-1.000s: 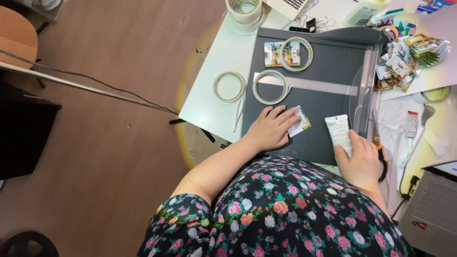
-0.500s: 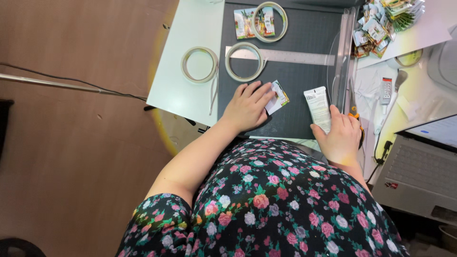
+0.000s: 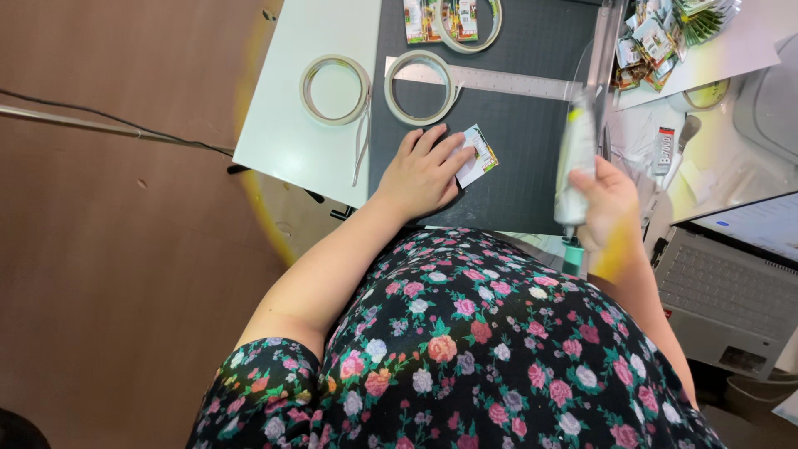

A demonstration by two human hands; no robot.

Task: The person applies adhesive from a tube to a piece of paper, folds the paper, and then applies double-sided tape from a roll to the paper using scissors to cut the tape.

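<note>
The left hand [image 3: 422, 170] lay flat, fingers spread, on the near part of a dark cutting mat [image 3: 532, 91], pressing down a small printed card [image 3: 478, 155] whose right corner stuck out from under the fingertips; the flat palm looked meant to keep the card from sliding on the mat. The right hand [image 3: 611, 208] was closed around a pale, blurred tube-like thing [image 3: 575, 158] with a teal end near the wrist, held upright over the mat's right edge, apart from the card; the blur hid what kind of thing it was. Just beyond the left hand sat a roll of tape [image 3: 421, 86] with a metal ruler [image 3: 499, 81] running from it to the right across the mat, so the way farther up the mat was partly barred. A second roll of tape [image 3: 334, 89] rested on the white table [image 3: 283, 125] to the left, with a loose strip trailing toward the near edge. At the far edge lay another ring over some printed cards [image 3: 440, 18], and a heap of small printed packets [image 3: 665, 37] crowded the far right. A laptop [image 3: 740, 283] stood to the near right, close by the right arm
</note>
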